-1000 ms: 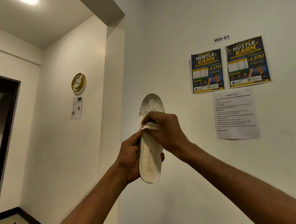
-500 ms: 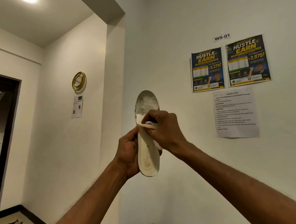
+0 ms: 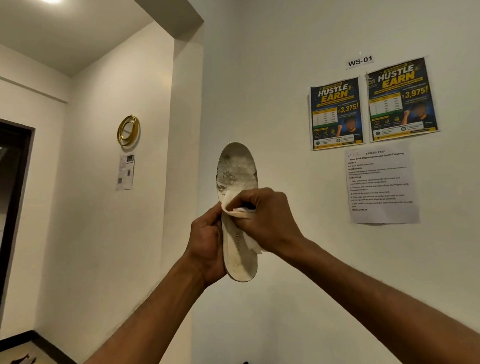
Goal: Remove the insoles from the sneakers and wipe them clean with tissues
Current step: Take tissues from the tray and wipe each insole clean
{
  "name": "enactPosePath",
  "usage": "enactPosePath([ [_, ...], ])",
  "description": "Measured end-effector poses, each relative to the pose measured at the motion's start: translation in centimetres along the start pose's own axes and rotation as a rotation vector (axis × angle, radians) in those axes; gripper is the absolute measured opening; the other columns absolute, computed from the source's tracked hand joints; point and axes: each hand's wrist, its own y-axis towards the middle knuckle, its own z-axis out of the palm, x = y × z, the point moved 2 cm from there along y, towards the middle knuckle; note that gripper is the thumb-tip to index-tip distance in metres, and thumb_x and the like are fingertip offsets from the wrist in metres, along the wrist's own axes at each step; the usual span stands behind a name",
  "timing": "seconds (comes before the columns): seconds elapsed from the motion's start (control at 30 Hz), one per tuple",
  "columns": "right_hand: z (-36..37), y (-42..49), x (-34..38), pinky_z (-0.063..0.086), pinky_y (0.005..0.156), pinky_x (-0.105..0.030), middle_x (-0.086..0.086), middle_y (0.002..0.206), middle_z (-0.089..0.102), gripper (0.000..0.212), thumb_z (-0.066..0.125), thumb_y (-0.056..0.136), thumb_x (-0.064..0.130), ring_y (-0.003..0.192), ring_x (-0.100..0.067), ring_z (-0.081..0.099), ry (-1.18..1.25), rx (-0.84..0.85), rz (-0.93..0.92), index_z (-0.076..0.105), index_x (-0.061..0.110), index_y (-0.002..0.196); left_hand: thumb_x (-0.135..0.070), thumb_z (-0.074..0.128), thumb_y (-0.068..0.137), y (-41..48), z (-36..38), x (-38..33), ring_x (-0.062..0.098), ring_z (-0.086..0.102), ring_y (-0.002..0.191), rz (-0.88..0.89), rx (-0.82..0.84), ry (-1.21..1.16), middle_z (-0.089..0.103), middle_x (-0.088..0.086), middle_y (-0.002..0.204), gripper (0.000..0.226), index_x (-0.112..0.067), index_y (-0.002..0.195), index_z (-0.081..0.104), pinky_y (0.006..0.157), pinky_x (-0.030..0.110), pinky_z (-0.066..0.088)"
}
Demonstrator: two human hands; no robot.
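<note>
Your right hand point(image 3: 262, 219) has slid down the insole point(image 3: 238, 167) toward its middle, fingers curled round the tissue point(image 3: 238, 211) and pressing it there. Your left hand point(image 3: 206, 241) grips the insole's lower half, holding it upright, toe up, before the white wall point(image 3: 267, 72).
</note>
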Motion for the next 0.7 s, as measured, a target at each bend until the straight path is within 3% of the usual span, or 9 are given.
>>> enactPosePath([
  [0.13,0.7,-1.2,0.5,0.053,0.077,-0.012,0.008,0.092,0.076,0.018,0.081,0.077,0.023,0.083,-0.002,0.068,0.019,0.130,0.022,0.080,0.024,0.095,-0.044,0.047,0.093,-0.1,-0.3,-0.4,0.035,0.074,0.090,0.007,0.013,-0.031,0.073,0.021,0.104,0.050,-0.005,0.112,0.073,0.075,0.047,0.062],
  [0.23,0.2,-0.8,-0.4,0.057,0.078,-0.024,0.006,0.089,0.076,0.017,0.082,0.076,0.022,0.081,-0.005,0.068,-0.019,0.065,0.094,0.080,0.022,0.092,-0.044,0.038,0.102,0.1,-0.5,-0.4,0.037,0.072,0.100,-0.001,-0.015,-0.048,0.071,0.022,0.116,0.055,-0.004,0.121,0.072,0.085,0.049,0.061],
  [0.37,0.8,-2.0,0.7,0.054,0.077,-0.016,0.009,0.092,0.076,0.018,0.081,0.078,0.025,0.083,-0.004,0.068,0.034,0.169,0.026,0.080,0.024,0.096,-0.048,0.040,0.099,0.2,-0.7,-0.6,0.037,0.071,0.102,-0.005,-0.025,-0.027,0.069,0.021,0.122,0.058,-0.005,0.126,0.069,0.088,0.048,0.060],
  [0.5,0.3,-1.4,-0.1,0.057,0.076,-0.024,0.008,0.088,0.075,0.016,0.080,0.077,0.022,0.079,-0.004,0.068,0.014,0.086,0.105,0.079,0.021,0.092,-0.046,0.043,0.096,0.4,-0.8,-0.8,0.036,0.068,0.108,0.015,-0.025,-0.034,0.067,0.020,0.127,0.059,-0.006,0.134,0.064,0.097,0.051,0.052],
  [0.63,1.5,-2.9,1.1,0.053,0.074,-0.015,0.010,0.087,0.075,0.014,0.079,0.078,0.024,0.079,-0.003,0.068,0.052,0.178,0.026,0.079,0.022,0.093,-0.048,0.041,0.100,0.8,-1.4,-1.1,0.035,0.068,0.106,0.032,-0.075,0.004,0.065,0.020,0.126,0.060,-0.005,0.137,0.060,0.094,0.045,0.056],
  [0.7,1.5,-2.8,0.5,0.052,0.072,-0.012,0.008,0.088,0.076,0.016,0.080,0.077,0.025,0.079,-0.004,0.068,0.025,0.193,0.078,0.079,0.022,0.093,-0.047,0.042,0.099,0.8,-1.9,-1.2,0.035,0.067,0.106,0.042,-0.085,-0.005,0.065,0.020,0.126,0.059,-0.006,0.136,0.061,0.095,0.045,0.055],
])
